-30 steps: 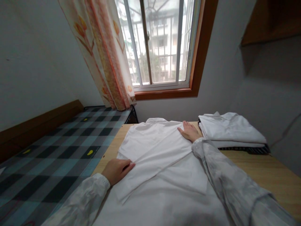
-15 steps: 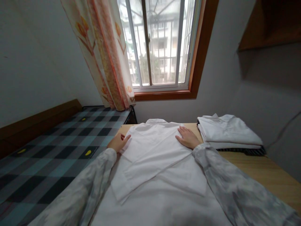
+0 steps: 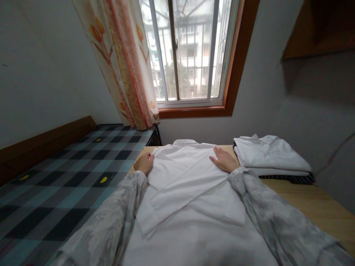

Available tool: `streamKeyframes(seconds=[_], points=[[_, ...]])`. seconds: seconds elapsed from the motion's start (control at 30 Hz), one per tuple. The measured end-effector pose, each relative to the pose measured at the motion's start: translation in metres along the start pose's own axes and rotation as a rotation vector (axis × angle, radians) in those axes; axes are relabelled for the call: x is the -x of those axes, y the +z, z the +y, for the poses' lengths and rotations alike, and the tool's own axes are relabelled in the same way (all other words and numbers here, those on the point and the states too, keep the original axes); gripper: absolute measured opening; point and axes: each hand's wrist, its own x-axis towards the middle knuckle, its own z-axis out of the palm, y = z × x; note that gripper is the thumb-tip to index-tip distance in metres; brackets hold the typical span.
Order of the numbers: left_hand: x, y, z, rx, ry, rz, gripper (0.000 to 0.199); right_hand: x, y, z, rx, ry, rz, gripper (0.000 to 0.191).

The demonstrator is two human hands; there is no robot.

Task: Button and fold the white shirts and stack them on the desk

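A white shirt point(image 3: 188, 184) lies on the wooden table with its collar at the far end and its sleeves folded across the body. My left hand point(image 3: 144, 163) is at the shirt's far left edge, fingers curled in and closed on the fabric near the shoulder. Opposite it, my right hand point(image 3: 224, 160) rests flat on the far right shoulder, fingers stretched out and open. The near part of the shirt runs out of view at the bottom.
A stack of folded white clothes point(image 3: 270, 155), with dark striped fabric beneath, sits on the table point(image 3: 307, 199) at the right. To the left is a bed with a checked cover point(image 3: 83, 177). A curtain point(image 3: 130, 74) and window point(image 3: 191, 55) are behind; a brown cabinet point(image 3: 321, 33) hangs upper right.
My left hand has moved slightly right and up, its fingers curling onto the shirt's edge, and the left side of the fabric has shifted inward. The right hand has slid a little outward.
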Motion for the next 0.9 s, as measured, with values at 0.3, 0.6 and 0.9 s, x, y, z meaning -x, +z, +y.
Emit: streamKeyframes(seconds=[0.3,0.6,0.9], points=[[0.009,-0.001,0.009,-0.034,-0.034,0.041,0.035,0.005,-0.003,-0.003,-0.005,0.092,-0.003,0.08],[0.013,0.007,0.007,-0.078,0.197,0.279,0.039,0.008,-0.016,-0.017,0.107,0.125,-0.009,0.076],[-0.001,0.022,0.046,-0.096,0.777,-0.108,0.069,-0.022,-0.019,-0.058,0.007,-0.13,0.069,0.078]])
